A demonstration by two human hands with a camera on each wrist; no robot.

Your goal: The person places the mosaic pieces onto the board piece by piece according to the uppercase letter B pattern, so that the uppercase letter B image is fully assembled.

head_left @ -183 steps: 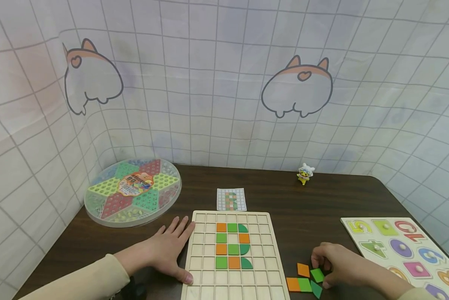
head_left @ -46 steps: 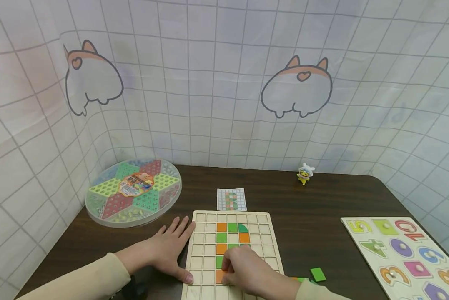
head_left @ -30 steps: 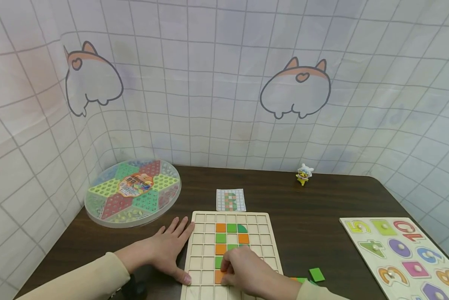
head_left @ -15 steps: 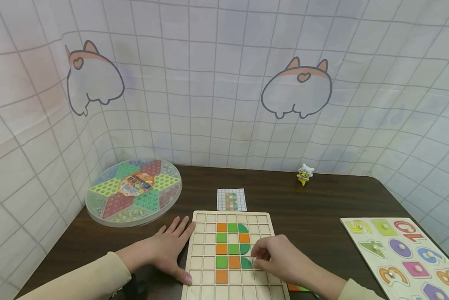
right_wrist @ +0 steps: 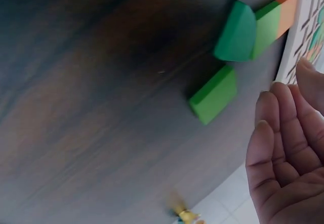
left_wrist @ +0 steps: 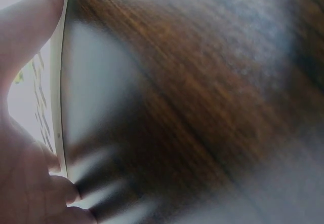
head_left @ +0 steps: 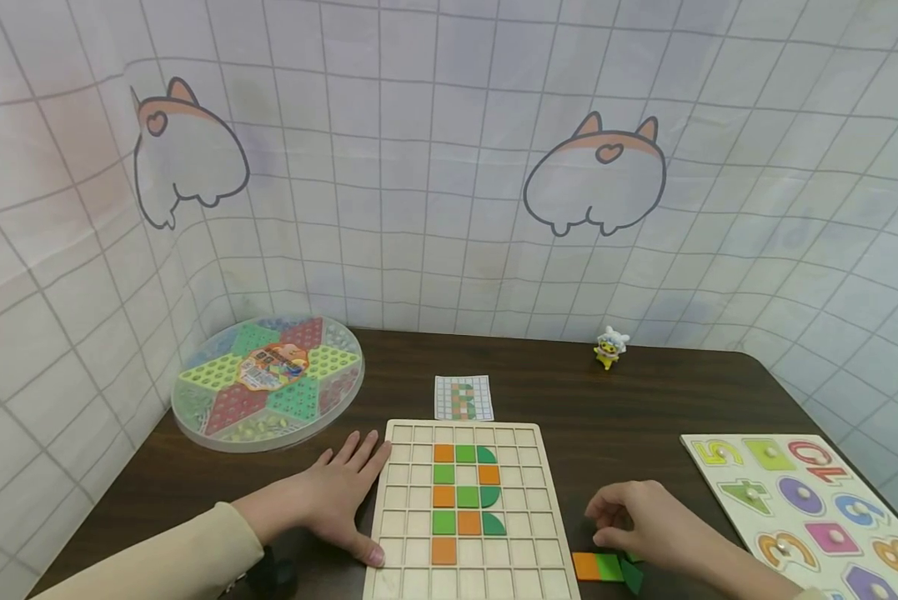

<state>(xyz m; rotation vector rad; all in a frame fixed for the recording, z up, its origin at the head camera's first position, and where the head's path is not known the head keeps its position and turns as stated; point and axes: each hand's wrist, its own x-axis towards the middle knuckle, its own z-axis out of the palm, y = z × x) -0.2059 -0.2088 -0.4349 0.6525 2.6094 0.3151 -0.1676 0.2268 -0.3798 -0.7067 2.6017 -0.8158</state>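
My left hand (head_left: pixel 336 498) lies spread at the left edge of a wooden grid board (head_left: pixel 407 575), its thumb and fingertips on or against the rim. Square orange and green tiles and dark green quarter-round tiles fill several cells, with an orange tile (head_left: pixel 443 551) lowest. My right hand (head_left: pixel 644 521) hovers over the loose tiles right of the board, fingers loosely bent, holding nothing. There lie an orange square (head_left: pixel 587 567), a light green square (head_left: pixel 609 567) and a dark green quarter-round (head_left: pixel 632 575). Another light green square (right_wrist: pixel 215 95) shows whole only in the right wrist view.
A small pattern card (head_left: pixel 464 398) lies behind the board. At the left stands a round Chinese checkers set (head_left: pixel 336 400); a number puzzle board (head_left: pixel 726 467) lies at the right. A small figurine (head_left: pixel 610 347) stands near the back edge, before a gridded curtain (head_left: pixel 449 250).
The orange square that lay loose now sits in the board's lowest filled row. My right hand has left the board and moved right to the loose tiles. My left hand stays put.
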